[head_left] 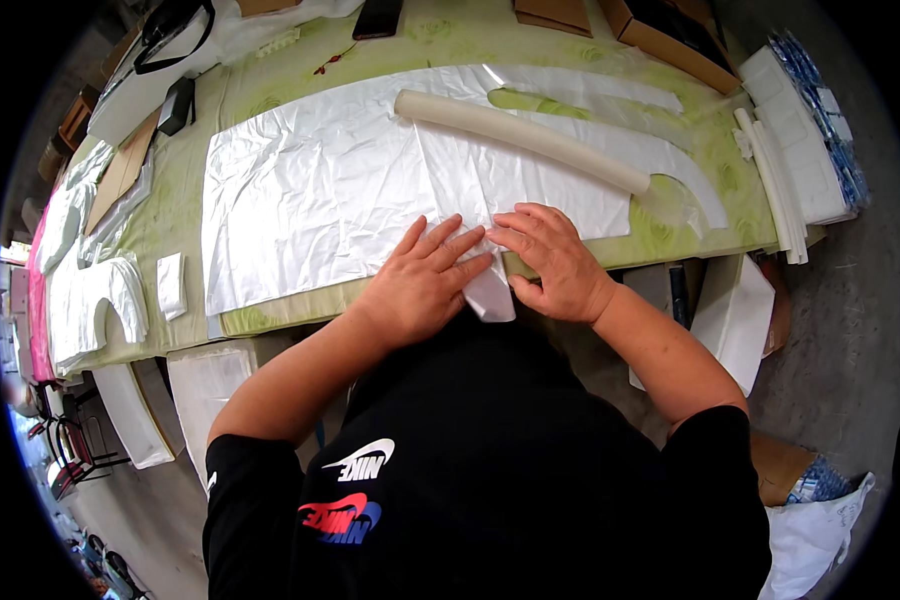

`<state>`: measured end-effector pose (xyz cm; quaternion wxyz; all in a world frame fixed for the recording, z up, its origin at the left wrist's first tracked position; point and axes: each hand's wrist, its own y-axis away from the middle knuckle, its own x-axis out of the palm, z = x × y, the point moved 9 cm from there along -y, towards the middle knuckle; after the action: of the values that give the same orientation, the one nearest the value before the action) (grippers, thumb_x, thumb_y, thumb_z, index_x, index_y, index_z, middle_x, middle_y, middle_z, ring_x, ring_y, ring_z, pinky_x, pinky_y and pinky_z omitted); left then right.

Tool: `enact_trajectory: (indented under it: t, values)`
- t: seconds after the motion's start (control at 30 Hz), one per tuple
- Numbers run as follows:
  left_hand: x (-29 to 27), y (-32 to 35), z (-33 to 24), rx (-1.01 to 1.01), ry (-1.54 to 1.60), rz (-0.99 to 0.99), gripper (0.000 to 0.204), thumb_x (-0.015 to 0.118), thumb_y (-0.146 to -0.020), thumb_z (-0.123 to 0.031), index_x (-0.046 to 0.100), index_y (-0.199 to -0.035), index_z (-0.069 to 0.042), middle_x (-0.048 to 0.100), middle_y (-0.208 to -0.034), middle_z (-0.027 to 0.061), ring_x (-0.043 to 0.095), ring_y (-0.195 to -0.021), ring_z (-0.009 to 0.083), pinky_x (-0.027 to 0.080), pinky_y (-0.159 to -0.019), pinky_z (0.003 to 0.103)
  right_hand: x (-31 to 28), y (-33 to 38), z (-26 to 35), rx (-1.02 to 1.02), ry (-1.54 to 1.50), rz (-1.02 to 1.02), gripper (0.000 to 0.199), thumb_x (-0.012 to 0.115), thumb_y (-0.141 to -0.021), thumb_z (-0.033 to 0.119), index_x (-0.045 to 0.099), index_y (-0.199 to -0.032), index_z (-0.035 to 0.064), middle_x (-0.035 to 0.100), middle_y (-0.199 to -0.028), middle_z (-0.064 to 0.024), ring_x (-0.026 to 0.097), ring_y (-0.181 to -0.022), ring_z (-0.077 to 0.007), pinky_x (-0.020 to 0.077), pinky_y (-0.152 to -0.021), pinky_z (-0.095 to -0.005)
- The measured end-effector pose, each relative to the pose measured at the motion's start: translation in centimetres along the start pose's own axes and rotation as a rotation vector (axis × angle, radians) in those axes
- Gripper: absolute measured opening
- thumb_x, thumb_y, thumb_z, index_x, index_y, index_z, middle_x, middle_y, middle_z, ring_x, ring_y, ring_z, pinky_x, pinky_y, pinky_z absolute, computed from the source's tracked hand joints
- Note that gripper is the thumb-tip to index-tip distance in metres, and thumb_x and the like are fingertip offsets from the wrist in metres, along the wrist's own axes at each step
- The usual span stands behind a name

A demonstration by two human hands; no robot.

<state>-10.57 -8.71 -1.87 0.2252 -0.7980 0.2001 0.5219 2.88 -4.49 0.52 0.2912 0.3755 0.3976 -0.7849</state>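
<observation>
My left hand (422, 278) and my right hand (550, 262) lie side by side at the table's near edge, fingers pressed on a small white plastic piece (490, 292) that hangs over the edge. This piece sits at the lower edge of a large shiny white plastic sheet (310, 190) spread over the green table (185, 215). A long cream foam tube (525, 135) lies diagonally across the sheet, just beyond my fingers.
Cut white foam shapes (95, 295) lie at the left, a stack of white foam strips and pads (800, 150) at the right end. Cardboard boxes (670, 40) and a dark case (176, 104) stand at the back. White panels (735, 310) lean under the table.
</observation>
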Motion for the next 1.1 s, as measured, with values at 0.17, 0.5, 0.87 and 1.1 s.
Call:
enact_trajectory:
  t: [0.17,0.5,0.87,1.1]
  values:
    - [-0.3,1.4,-1.4,0.056,0.069,0.049,0.058,0.069,-0.085,-0.015,0.060,-0.142,-0.017,0.048,-0.153,0.0106,0.038,-0.148,0.0370,0.024,-0.123,0.062,0.4,0.1,1.3,-0.032,-0.018,0.032,0.067,0.078,-0.071,0.012,0.060,-0.135,0.0144,0.058,-0.142,-0.0087,0.051,-0.132,-0.0361,0.0393,-0.115,-0.0509]
    - [-2.0,2.0,0.4,-0.087,0.389,-0.205,0.075,0.074,-0.081,-0.007,0.048,-0.151,-0.008,0.064,-0.121,0.0081,0.060,-0.117,0.0318,0.042,-0.107,0.050,1.4,-1.1,0.9,0.028,-0.136,-0.117,0.025,0.072,-0.077,0.007,0.069,-0.101,0.0118,0.073,-0.107,-0.0022,0.064,-0.108,-0.0293,0.0466,-0.098,-0.0450]
    - [-1.6,1.4,4.2,-0.471,0.250,-0.263,0.087,0.075,-0.090,-0.024,0.029,-0.160,-0.001,0.074,-0.088,0.0046,0.070,-0.087,0.0264,0.045,-0.092,0.042,1.3,-2.5,-1.3,0.361,-0.189,-0.224,0.011,0.073,-0.082,0.014,0.065,-0.079,0.0065,0.069,-0.075,-0.0083,0.063,-0.076,-0.0324,0.0503,-0.073,-0.0439]
    - [-1.9,0.9,4.3,-0.464,0.291,-0.309,0.103,0.080,-0.087,-0.024,0.015,-0.163,0.000,0.074,-0.089,0.0015,0.071,-0.088,0.0230,0.044,-0.094,0.043,1.8,-1.8,-2.6,0.557,-0.256,-0.335,0.013,0.070,-0.084,0.008,0.061,-0.093,0.0044,0.069,-0.075,-0.0106,0.067,-0.071,-0.0337,0.0537,-0.066,-0.0444]
